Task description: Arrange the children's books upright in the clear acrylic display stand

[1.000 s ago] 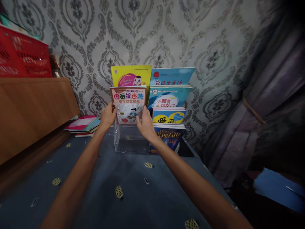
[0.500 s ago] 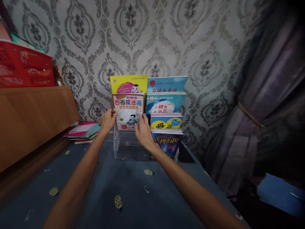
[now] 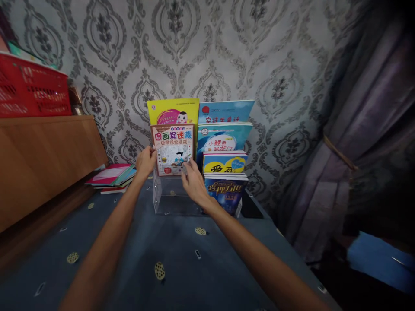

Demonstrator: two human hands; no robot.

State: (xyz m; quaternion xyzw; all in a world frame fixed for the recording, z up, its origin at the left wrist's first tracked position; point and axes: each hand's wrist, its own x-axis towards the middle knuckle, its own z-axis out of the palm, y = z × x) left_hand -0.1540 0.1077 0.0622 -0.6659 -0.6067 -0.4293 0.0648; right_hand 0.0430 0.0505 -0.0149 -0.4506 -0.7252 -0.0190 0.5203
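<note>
A brown-bordered picture book (image 3: 171, 149) stands upright in a clear acrylic book rack (image 3: 171, 198), in front of a taller yellow book (image 3: 170, 108). My left hand (image 3: 145, 163) is closed on the brown book's left edge, its fingertips partly hidden behind the cover. At the lower right edge, my right hand (image 3: 196, 183) grips the same book, with the thumb across the front. To the right, the rack holds a light blue book (image 3: 227, 110), a teal book (image 3: 223, 136), yellow-and-blue books (image 3: 225, 163) and dark blue books (image 3: 227, 192) in stepped rows.
A stack of thin books (image 3: 113, 177) lies on the blue patterned cloth (image 3: 129, 259) at left. Beside it is a wooden cabinet (image 3: 48, 160) bearing a red basket (image 3: 35, 88). A dark flat object (image 3: 251, 207) lies right of the rack, near a tied curtain (image 3: 340, 172).
The view has shifted slightly. My right hand has slid a little lower along the brown book's right edge. The book stays in the rack, and my left hand keeps its hold.
</note>
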